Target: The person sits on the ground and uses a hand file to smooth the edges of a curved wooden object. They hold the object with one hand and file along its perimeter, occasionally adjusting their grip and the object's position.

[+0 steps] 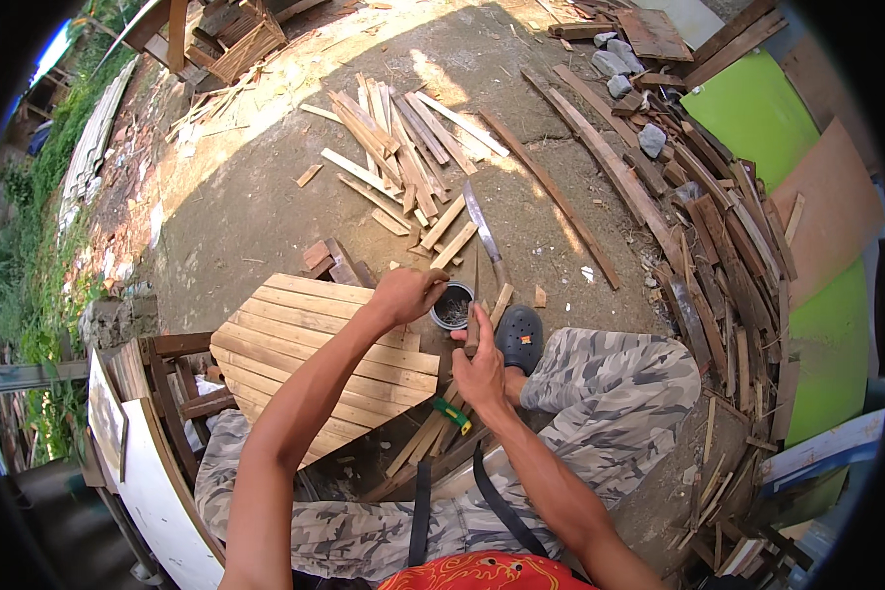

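My left hand (410, 295) is held over the near edge of a small round can (436, 313) with small metal pieces inside, which look like nails. Its fingers are pinched together, and whatever they hold is too small to make out. My right hand (480, 372) is wrapped round a brown wooden-handled tool (473, 334), whose working end I cannot clearly tell. Under my left forearm lies a panel of pale wooden slats (295, 334) with angled corners, partly across my lap. A long-bladed knife (484, 224) rests on the ground beyond the can.
Loose pale wood strips (388, 147) are heaped ahead on the concrete. Long boards and scrap wood (718, 236) pile up at the right, with grey stones (615, 61). A green-and-yellow tool handle (452, 415) lies near my right wrist. My clog (519, 334) stands beside the can.
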`<state>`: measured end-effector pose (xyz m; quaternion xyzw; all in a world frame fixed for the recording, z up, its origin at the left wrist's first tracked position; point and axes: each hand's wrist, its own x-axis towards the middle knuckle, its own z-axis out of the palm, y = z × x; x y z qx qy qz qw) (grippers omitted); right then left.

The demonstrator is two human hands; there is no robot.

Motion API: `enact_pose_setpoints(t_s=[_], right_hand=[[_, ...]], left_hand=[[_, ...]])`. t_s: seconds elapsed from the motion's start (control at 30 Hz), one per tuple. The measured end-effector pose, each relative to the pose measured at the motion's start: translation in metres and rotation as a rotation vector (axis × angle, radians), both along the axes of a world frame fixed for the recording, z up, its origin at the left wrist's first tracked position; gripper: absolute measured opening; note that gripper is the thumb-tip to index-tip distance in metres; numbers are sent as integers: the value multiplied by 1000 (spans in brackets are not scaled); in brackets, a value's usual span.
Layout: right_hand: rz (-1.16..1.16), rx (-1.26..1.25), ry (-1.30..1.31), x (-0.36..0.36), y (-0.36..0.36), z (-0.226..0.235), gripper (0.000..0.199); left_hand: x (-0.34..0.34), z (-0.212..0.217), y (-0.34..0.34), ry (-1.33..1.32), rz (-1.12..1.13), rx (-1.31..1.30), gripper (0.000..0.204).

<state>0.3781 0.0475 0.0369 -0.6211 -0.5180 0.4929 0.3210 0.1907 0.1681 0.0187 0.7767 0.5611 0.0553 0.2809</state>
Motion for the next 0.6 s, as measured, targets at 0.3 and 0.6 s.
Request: enact_pose_setpoints(t_s=[0.3,0.6], right_hand=[[52,79,128,11,14,69,65],[249,80,105,-10,-45,122,55]], left_hand=[[-81,-14,-71,116,802,493,44],[-54,-23,-82,316,821,429,56]])
